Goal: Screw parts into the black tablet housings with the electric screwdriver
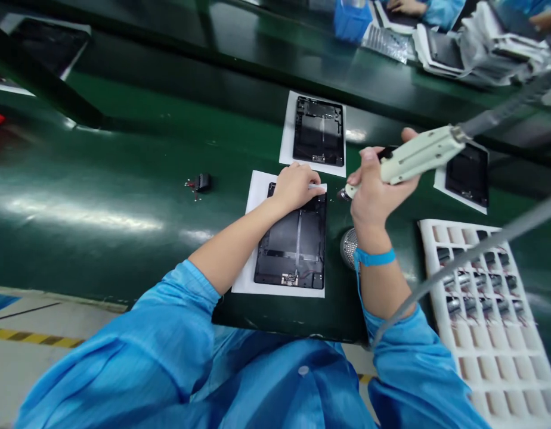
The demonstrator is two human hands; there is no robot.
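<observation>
An opened black tablet shell point(294, 244) lies on a white sheet point(256, 196) on the green belt in front of me. My left hand point(294, 186) rests curled on the shell's top edge, fingers pressed together over something I cannot make out. My right hand point(374, 193) is wrapped round a cream electric screwdriver point(418, 156), whose tip points left near the shell's top right corner. A blue wrist strap point(374, 257) circles my right wrist, and grey cables run from the tool.
A second shell point(319, 131) on white paper lies further back, a third point(467, 174) at right. A white grid tray point(490, 310) holds small parts. A small black part point(203, 182) sits on the green belt point(101, 202). Another person's hands point(407, 7) work across the line.
</observation>
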